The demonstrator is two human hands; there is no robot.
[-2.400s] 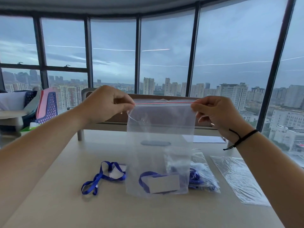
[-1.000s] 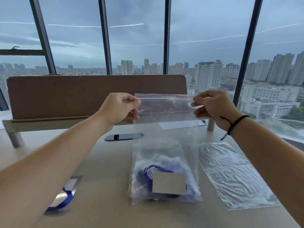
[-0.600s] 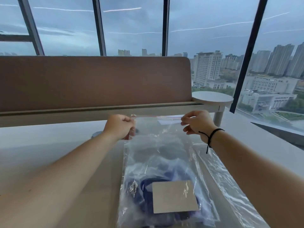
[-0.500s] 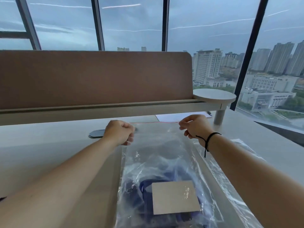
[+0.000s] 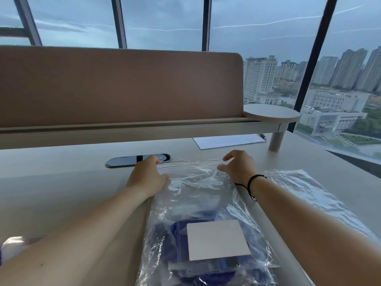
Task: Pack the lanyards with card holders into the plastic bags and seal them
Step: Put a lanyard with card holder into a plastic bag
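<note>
A: Plastic bag flat on the desk, dead centre in the head view, its red-lined zip edge at the far end, pointing toward the brown partition.

B: And the load sits in the near end: a card holder with a pale blank card, blue lanyard bunched around and under it.

A: Left hand lies on the bag's far left corner, fingers flat beside the zip line, gripping nothing that I can see.

B: Right hand at the far right corner, fingers spread and curled, thumb just touching the film. Apart, not clamped. Black cord around that wrist.

A: To the right, a second clear bag lies empty on the desk, just beside the right forearm.

B: Beyond the left hand, a dark oval cable port in the desk. Far right, a white sheet with a pen at its edge, near the post under a small round shelf.
</note>
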